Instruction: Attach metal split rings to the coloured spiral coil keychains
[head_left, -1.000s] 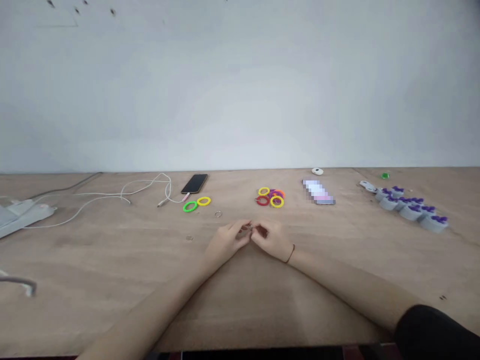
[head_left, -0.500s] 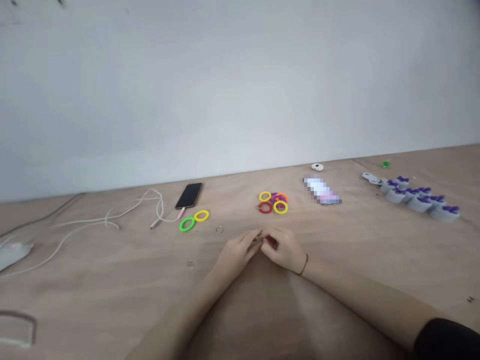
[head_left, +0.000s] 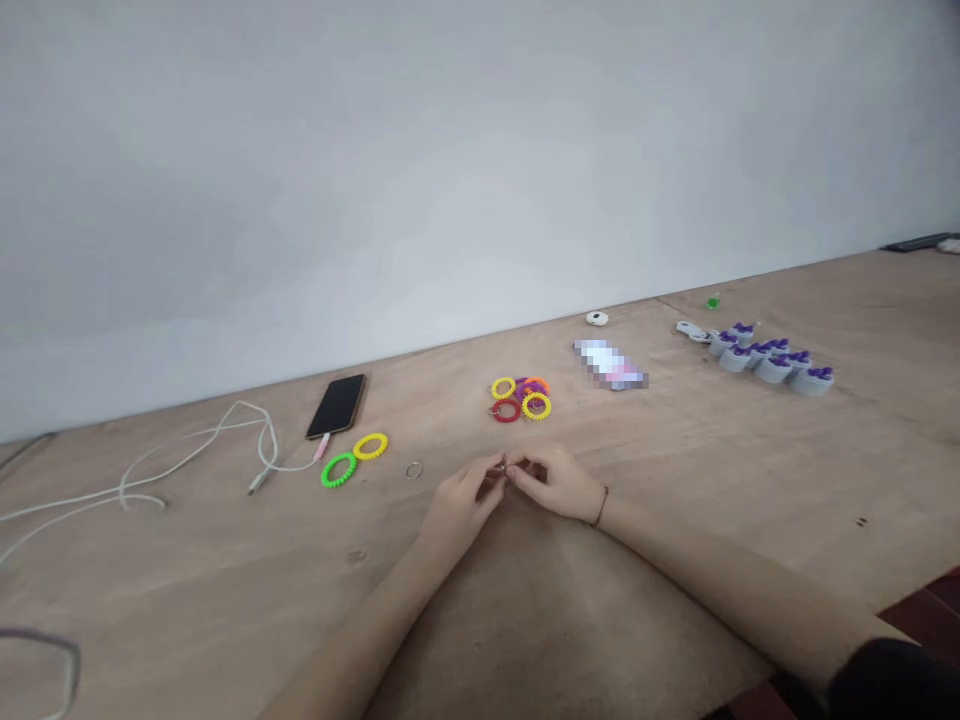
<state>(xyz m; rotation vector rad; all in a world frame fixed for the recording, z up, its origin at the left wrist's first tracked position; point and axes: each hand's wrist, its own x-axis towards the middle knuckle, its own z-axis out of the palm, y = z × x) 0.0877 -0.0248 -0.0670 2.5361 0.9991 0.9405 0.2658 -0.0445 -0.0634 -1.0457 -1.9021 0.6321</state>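
My left hand point(head_left: 466, 497) and my right hand point(head_left: 556, 480) meet above the table, fingertips pinched together around something small that I cannot make out. Just left of my left hand, a thin metal ring point(head_left: 413, 470) lies on the wood. Beyond my hands sits a cluster of coiled bands: a red one point(head_left: 505, 411), a yellow one point(head_left: 536, 406), another yellow one point(head_left: 503, 388), and purple and orange ones behind. Farther left, a green coil point(head_left: 339, 470) touches a yellow coil point(head_left: 370, 446).
A black phone point(head_left: 337, 406) has a white cable point(head_left: 268, 440) plugged in. Behind the coils lies a blurred phone point(head_left: 609, 364), with a white round object point(head_left: 597, 318) near the wall. Several grey rolls with purple tops point(head_left: 775, 368) stand at the right.
The view has turned to the right and tilted, so the table items appear farther left. My hands remain together, with their fingertips still touching.
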